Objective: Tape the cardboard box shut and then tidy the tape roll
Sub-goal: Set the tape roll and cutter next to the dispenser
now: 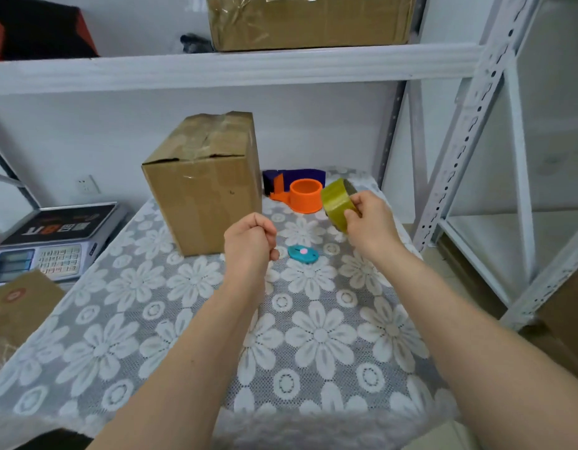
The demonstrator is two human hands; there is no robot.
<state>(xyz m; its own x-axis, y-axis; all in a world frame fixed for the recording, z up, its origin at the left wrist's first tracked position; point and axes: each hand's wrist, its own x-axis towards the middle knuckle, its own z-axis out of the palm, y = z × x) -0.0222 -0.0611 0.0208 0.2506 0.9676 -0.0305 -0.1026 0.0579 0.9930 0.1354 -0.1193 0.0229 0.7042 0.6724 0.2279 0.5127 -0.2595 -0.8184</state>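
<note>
A brown cardboard box [203,183] stands upright at the back of the table, its top flaps closed with clear tape across the seam. My right hand [370,220] holds a yellowish-green tape roll [337,201] in the air to the right of the box, just in front of an orange tape dispenser [305,195]. My left hand [250,243] hovers in a loose fist in front of the box's lower right corner; nothing shows in it.
A small teal cutter [303,254] lies on the lace flower tablecloth [190,336] between my hands. A dark blue holder [294,177] stands behind the dispenser. A weighing scale [50,241] sits at the left. White shelf frames [469,131] rise at the right, with another box [310,21] overhead.
</note>
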